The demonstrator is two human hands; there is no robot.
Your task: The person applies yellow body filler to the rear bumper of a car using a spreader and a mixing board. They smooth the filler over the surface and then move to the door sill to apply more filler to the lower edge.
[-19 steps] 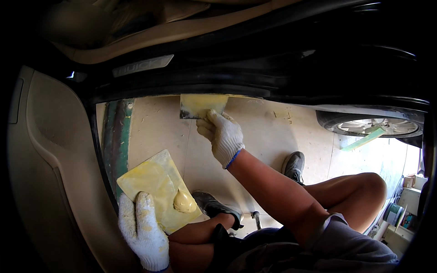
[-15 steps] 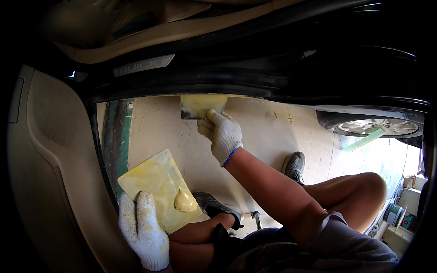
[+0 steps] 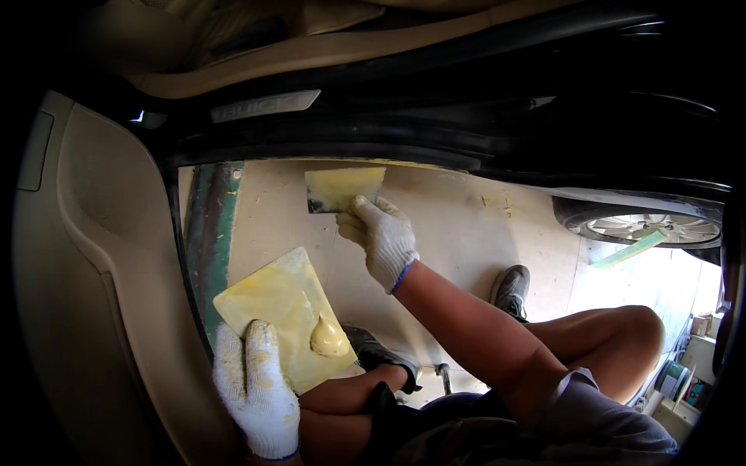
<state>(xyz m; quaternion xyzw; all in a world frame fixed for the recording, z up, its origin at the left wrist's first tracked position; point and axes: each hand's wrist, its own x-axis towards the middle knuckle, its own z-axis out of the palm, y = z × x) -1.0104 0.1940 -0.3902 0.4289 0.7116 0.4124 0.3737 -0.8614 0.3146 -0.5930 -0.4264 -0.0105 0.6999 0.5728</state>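
Observation:
My left hand (image 3: 260,392), in a white knit glove stained with yellow, grips a flat square mixing board (image 3: 272,291) by its lower left side. The board is smeared with pale yellow, and a thick dollop of yellow body filler (image 3: 329,337) sits near its right corner. A thin rectangular filler spreader (image 3: 342,180), coated yellow with a dark lower left corner, is pinched in my gloved right hand (image 3: 381,235). The spreader is just below the lower edge of the black car sill (image 3: 373,144), with a narrow gap between them. Yellow filler lines part of that edge.
An open car door (image 3: 109,210) with a beige panel stands at the left. A wheel (image 3: 653,225) is at the right, with a pale green strip (image 3: 629,250) leaning by it. A green and dark beam (image 3: 214,241) lies on the floor. Shelves with a spool (image 3: 672,380) are at lower right.
My right hand has drawn the spreader slightly down from the sill edge, so a gap now shows. The whole view has shifted a little; the left hand still holds the board.

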